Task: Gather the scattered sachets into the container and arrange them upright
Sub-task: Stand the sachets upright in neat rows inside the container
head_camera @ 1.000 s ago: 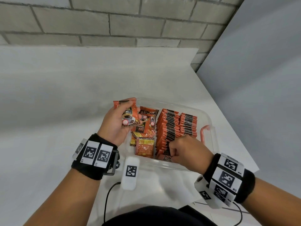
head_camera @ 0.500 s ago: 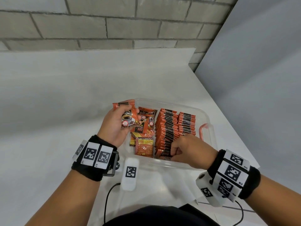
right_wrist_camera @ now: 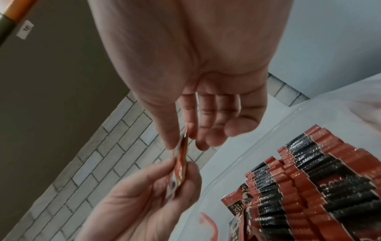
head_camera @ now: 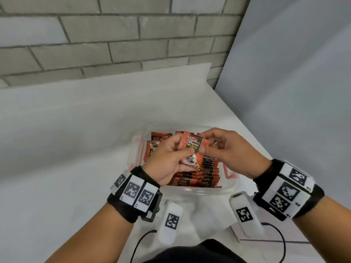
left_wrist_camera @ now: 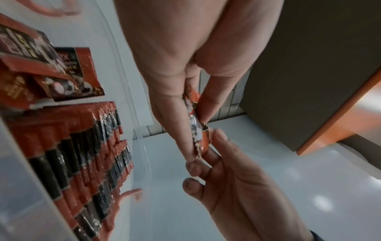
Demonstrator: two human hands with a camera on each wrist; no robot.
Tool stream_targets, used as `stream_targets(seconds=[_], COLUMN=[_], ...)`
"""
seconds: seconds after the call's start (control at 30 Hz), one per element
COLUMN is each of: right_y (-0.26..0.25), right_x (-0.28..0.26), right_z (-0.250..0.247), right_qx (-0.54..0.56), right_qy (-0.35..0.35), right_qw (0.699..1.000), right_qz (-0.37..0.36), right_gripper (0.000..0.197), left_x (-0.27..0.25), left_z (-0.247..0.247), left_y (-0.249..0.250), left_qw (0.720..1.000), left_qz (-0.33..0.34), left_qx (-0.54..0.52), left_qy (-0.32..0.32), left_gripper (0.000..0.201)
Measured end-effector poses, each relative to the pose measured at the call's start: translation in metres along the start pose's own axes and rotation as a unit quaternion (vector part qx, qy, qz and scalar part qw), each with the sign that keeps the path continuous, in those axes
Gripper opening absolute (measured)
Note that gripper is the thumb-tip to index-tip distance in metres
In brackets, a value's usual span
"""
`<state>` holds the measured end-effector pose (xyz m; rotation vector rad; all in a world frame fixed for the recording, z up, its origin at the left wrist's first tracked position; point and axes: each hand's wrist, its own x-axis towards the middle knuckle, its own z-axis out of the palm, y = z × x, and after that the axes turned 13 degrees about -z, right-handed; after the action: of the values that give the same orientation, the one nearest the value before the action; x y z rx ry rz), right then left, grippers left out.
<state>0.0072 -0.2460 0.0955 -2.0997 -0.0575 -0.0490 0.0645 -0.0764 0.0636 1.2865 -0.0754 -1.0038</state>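
**Ana:** Above the clear container point(head_camera: 226, 190), at its left side, the left hand point(head_camera: 167, 164) has its thumb and fingers curled round a small stack of sachets point(head_camera: 191, 150), held just over the loose ones lying flat at the left end.

**Ben:** And moving right?

**Ana:** The stack's long axis runs from lower left to upper right, printed face toward the head camera. The right hand point(head_camera: 226, 150) meets it from the right: thumb and forefinger pinch the stack's upper right edge, and the other fingers hang loosely curled and hold nothing.

**Ben:** So which hand is nearer the packed rows?

**Ana:** The right one, I'd say. The upright rows point(head_camera: 201, 177) fill the middle and right of the container, directly below and toward the wearer from the held stack. The coming move looks like turning a sachet on edge and lowering it down beside those rows.

**Ben:** What do the wrist views add?

**Ana:** The left wrist view shows the stack edge-on, thin, squeezed between the left thumb and fingers, with the right fingertips point(left_wrist_camera: 220, 137) touching its far end. The right wrist view shows the same from the other side, thumb point(right_wrist_camera: 169, 135) against the sachet's face. Only the head view shows the print and the whole layout; only the wrist views show how thin the stack is.
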Motion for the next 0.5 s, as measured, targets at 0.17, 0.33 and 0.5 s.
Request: stream_targets(seconds=[0.17, 0.33, 0.5], right_y=[0.005, 0.021, 0.034], right_x=[-0.008, -0.026, -0.046], right_z=[-0.006, -0.025, -0.019], right_qx=[0.016, -0.08, -0.16], right_qy=[0.03, 0.009, -0.107], right_qw=[0.999, 0.997, 0.981], right_qz=[-0.017, -0.005, -0.006], right_gripper=[0.017, 0.015, 0.022], left_x=[0.0, 0.009, 0.016], left_z=[0.012, -0.008, -0.015], left_y=[0.004, 0.007, -0.001], left_qw=[1.0, 0.989, 0.971], left_qz=[-0.012, -0.102, -0.208], left_qx=[0.007, 0.009, -0.039], left_qy=[0.004, 0.107, 0.109], left_gripper=[0.021, 0.039, 0.019])
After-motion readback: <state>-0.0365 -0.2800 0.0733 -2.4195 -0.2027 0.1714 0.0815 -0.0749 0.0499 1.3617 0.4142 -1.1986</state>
